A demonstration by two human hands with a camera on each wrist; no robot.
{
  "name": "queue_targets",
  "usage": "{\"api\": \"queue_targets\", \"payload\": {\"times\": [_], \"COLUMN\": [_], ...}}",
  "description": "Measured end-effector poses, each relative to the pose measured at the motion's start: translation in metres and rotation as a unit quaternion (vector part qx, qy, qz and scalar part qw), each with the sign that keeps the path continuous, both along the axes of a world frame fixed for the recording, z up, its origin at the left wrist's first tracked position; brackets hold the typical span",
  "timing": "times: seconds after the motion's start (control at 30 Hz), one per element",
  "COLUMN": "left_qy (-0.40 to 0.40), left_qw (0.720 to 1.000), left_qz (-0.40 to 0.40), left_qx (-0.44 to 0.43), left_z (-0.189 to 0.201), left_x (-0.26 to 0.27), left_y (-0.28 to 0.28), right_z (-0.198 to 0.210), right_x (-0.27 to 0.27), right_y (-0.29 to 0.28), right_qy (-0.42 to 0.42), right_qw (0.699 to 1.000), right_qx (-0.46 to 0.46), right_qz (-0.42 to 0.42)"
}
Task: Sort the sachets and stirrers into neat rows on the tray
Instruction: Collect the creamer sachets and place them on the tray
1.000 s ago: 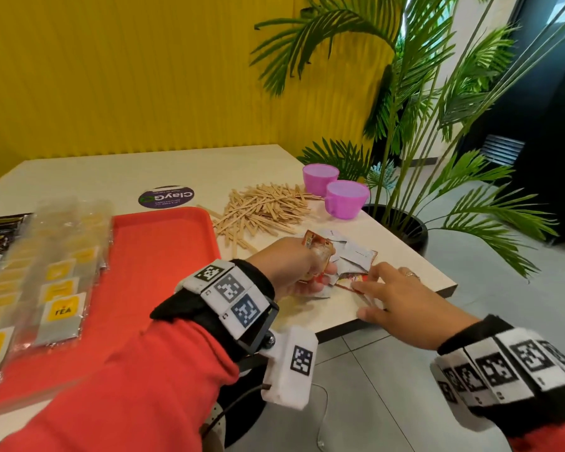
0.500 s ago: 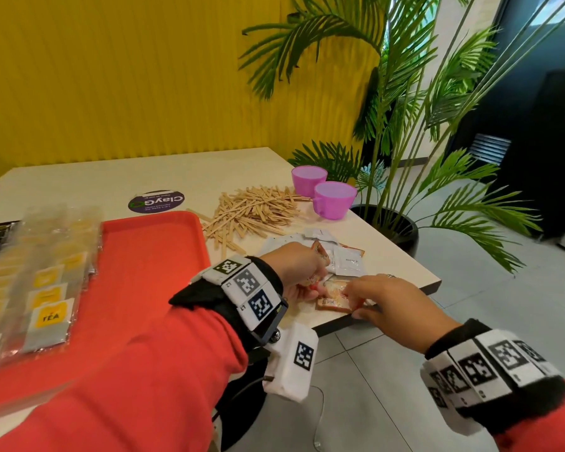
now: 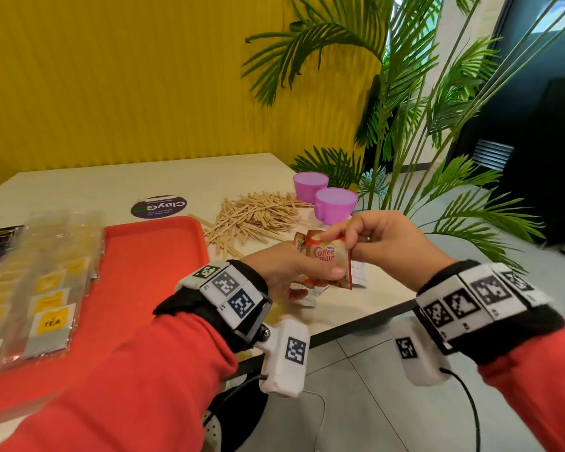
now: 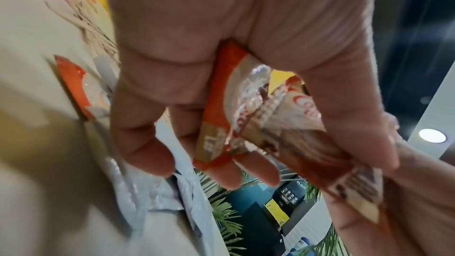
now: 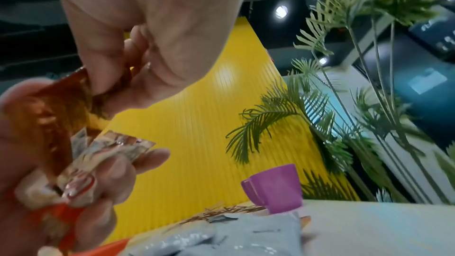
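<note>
Sachets bunched in left hand, right hand pinching 1

Head view. Left hand grips a bunch of creamer sachets above the worktop edge; right hand pinches the front "Coffee mate" sachet at its top right corner. Red tray to the left carries rows of tea sachets. Stirrer pile lies beside two purple cups. Palm plant behind.

I see a ribbed yellow wall behind a pale table. A potted palm stands beside it on grey floor tiles.
</note>
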State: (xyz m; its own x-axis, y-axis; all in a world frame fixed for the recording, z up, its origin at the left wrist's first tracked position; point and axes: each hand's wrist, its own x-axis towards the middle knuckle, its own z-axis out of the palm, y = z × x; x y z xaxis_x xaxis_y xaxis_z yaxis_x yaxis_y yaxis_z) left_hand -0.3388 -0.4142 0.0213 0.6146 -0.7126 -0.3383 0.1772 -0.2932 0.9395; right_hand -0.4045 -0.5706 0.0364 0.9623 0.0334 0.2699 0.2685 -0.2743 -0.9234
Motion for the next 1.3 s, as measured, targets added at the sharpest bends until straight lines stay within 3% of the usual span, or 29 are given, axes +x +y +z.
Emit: {"api": "queue_targets", "payload": {"times": [0.13, 0.37, 0.47, 0.6, 0.73, 0.9, 1.1, 1.3], "left_qy": [0.042, 0.073, 0.071, 0.063, 0.107, 0.175, 0.194, 0.171], "left_qw": [0.996, 0.983, 0.981, 0.981, 0.989, 0.984, 0.98, 0.983], "left_qz": [0.003, 0.041, 0.067, 0.093, 0.045, -0.014, 0.008, 0.06], "left_qx": [-0.081, -0.16, -0.167, -0.159, -0.093, -0.013, 0.037, 0.019], "left_z": [-0.001, -0.001, -0.003, -0.004, -0.008, -0.01, -0.015, -0.019], "left_x": [0.001, 0.001, 0.003, 0.002, -0.001, -0.008, -0.008, -0.002], "left_y": [0.006, 0.005, 0.005, 0.002, -0.012, -0.036, -0.048, -0.042], "right_z": [0.007, 0.012, 0.007, -0.013, -0.025, -0.026, -0.025, -0.025], "right_x": [0.01, 0.024, 0.033, 0.035, 0.035, 0.037, 0.036, 0.013], "right_y": [0.003, -0.001, -0.022, -0.034, -0.037, -0.032, -0.038, -0.037], "right_qy": [0.019, 0.009, 0.076, 0.234, 0.295, 0.247, 0.283, 0.296], "right_qw": [1.0, 0.979, 0.926, 0.817, 0.785, 0.788, 0.776, 0.729], "right_qx": [0.008, -0.189, -0.352, -0.525, -0.543, -0.563, -0.558, -0.61], "right_qz": [0.019, -0.074, -0.117, -0.052, -0.043, -0.043, -0.078, -0.089]}}
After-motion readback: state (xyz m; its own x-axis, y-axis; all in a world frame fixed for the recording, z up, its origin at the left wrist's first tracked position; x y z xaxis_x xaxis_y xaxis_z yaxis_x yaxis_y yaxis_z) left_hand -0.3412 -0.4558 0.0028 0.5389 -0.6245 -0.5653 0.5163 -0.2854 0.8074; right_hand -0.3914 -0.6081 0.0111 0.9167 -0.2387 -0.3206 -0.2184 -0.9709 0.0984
